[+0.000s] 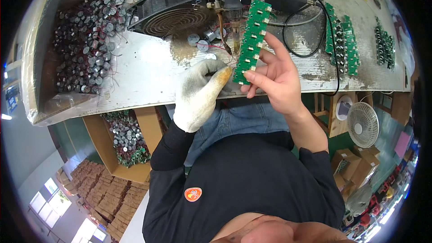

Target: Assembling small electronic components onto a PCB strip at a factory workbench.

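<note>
My bare right hand [276, 74] grips a long green circuit board strip [252, 40] near its lower end, thumb on the face and fingers behind. White connectors run along the strip, which stands tilted over the bench edge. My left hand [200, 87] wears a white glove with a stained thumb tip. Its fingers are curled close to the strip's lower end, and whatever they pinch is hidden. A small round motor [210, 56] shows just beyond the glove. Above both hands, a soldering machine [229, 0] points its tip and a copper-coloured tube [222, 31] downward.
A plastic-lined tray holds a heap of small motors [92, 45] at the left. A black fan [175, 15] stands beside the machine. More board strips [351, 47] and a looping black cable [285, 40] lie right. Below are an open carton [146, 130] and a white fan [362, 123].
</note>
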A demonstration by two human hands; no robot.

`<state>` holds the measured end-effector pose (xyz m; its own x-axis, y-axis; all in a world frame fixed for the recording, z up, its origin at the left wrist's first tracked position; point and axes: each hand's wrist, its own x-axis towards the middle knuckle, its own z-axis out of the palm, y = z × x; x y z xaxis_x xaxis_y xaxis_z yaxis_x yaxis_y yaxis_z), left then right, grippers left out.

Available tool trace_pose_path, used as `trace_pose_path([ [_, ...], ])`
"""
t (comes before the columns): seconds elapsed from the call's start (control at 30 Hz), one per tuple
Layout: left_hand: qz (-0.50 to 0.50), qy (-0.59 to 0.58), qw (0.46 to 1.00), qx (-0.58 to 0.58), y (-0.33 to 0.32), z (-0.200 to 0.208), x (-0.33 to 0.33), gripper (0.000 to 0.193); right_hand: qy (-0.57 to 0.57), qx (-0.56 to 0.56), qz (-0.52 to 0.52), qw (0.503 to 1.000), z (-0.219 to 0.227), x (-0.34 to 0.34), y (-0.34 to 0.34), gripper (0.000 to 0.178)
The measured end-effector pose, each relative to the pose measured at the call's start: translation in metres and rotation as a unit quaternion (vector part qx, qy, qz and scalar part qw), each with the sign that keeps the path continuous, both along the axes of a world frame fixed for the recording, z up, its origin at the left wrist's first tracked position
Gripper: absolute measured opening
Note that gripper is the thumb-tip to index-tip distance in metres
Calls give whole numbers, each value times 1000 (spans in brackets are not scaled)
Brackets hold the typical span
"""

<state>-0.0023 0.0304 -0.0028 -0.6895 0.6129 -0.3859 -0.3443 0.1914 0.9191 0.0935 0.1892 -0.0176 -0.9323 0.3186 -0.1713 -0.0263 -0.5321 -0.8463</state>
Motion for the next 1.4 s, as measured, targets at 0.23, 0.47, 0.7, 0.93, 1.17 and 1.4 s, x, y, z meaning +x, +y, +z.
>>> trace_pose_path([
  [0.23, 22, -43, 998, 37, 1, -2, -1, 17, 21, 3, -19, 1000, -4, -4, 2, 76],
  [0.47, 26, -12, 999, 34, 2, -2, -2, 18, 35, -5, -25, 999, -4, -6, 2, 76],
  [0.7, 40, 16, 999, 30, 3, -2, -3, 18, 42, -9, -27, 999, -2, -9, 1, 76],
  [0.93, 33, 25, 999, 23, 4, 0, -4, 18, 46, -1, -30, 998, -3, -8, 1, 75],
  [1.17, 34, 12, 999, 15, 4, -3, -2, 18, 34, 3, -32, 999, -4, -6, 0, 74],
  [1.4, 38, 2, 999, 27, 4, 0, -4, 19, 35, 0, -27, 999, 3, -9, 2, 75],
])
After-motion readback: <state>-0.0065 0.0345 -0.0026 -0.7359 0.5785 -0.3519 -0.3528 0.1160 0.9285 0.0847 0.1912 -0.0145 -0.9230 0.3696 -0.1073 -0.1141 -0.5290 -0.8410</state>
